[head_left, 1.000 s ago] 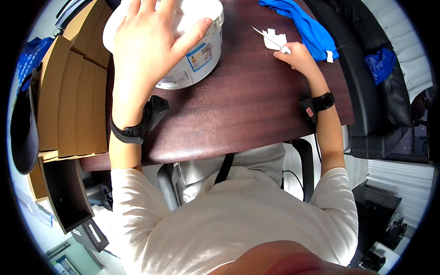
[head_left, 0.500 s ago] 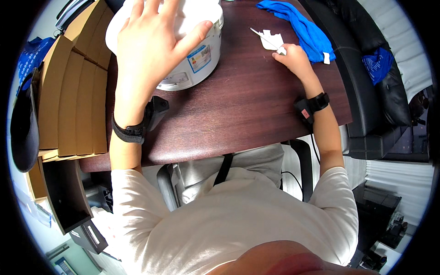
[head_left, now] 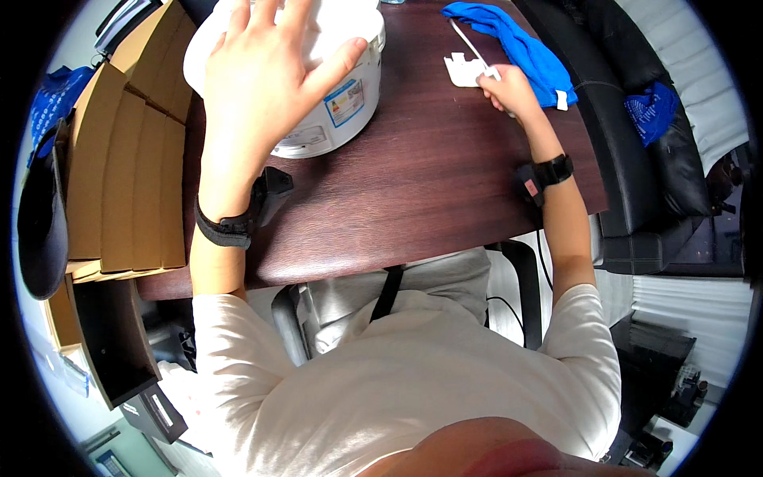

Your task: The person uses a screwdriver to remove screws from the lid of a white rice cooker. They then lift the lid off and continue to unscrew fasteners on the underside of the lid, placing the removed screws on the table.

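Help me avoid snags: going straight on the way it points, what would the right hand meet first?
Probably the blue cloth, ahead of the right hand and the stick it holds. The white piece, just left of that line, might be grazed on the way; depth is unclear.

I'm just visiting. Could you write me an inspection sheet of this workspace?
Surface: dark reddish-brown table, shiny near its front edge.
Job's things: white round container, slim white tool, flat white piece.
Clutter: crumpled blue cloth, toward the table's right side.
Hands: left hand spread over the container, contact unclear; right hand closed around the tool.
Cables: thin black cable below the right wristband.
Surroundings: brown cardboard at left, black padded seat at right.
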`<state>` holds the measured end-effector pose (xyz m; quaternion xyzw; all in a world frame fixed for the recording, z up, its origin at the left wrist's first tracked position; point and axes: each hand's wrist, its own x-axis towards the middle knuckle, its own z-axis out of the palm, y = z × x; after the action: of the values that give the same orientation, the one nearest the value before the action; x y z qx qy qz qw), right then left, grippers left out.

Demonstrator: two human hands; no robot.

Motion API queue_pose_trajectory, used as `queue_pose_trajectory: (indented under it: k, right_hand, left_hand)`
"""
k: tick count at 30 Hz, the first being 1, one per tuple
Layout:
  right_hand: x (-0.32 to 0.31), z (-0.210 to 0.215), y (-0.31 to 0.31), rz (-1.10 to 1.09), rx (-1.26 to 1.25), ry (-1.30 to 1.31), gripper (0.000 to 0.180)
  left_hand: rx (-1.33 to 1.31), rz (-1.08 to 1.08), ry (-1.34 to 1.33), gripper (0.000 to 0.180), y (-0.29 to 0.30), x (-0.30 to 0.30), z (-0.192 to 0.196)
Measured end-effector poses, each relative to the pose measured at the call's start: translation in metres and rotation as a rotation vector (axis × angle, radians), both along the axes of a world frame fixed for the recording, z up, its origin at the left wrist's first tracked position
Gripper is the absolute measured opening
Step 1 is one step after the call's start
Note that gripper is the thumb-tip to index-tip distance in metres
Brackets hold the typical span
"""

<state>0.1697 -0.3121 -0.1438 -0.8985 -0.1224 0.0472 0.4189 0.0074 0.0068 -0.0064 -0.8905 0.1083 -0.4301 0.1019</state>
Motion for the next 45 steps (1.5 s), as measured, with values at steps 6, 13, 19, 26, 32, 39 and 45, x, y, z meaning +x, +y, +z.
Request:
queue_pose_trajectory:
  k: [6,13,19,26,32,39,45]
  right_hand:
    - [0.036,0.004,0.025,-0.031,0.028,-0.094,0.028]
    - [0.022,0.000,0.041,-0.031,-0.090,-0.043,0.033]
    - [0.028,-0.001,0.019,-0.062,0.035,-0.103,0.031]
    - [0.033,-0.011,-0.011,-0.144,-0.175,0.014,0.034]
    - [0.043,-0.018,-0.019,-0.170,-0.107,0.034,0.033]
    - [0.063,-0.023,-0.043,-0.305,-0.293,-0.131,0.036]
    - [0.049,-0.004,-0.031,-0.377,-0.243,-0.180,0.044]
  left_hand:
    - [0.004,0.011,-0.003,0.067,0.000,0.001,-0.001]
    - [-0.005,-0.015,0.003,0.067,-0.002,-0.003,0.004]
    - [-0.121,0.007,0.174,0.067,-0.017,-0.016,0.020]
    - [-0.150,0.024,0.204,0.069,-0.016,-0.015,0.024]
    - [-0.040,0.000,0.095,0.071,-0.006,-0.008,0.013]
    - [0.010,-0.052,0.058,0.067,0.003,-0.005,0.009]
    - [-0.086,-0.163,0.218,0.069,0.023,-0.014,0.015]
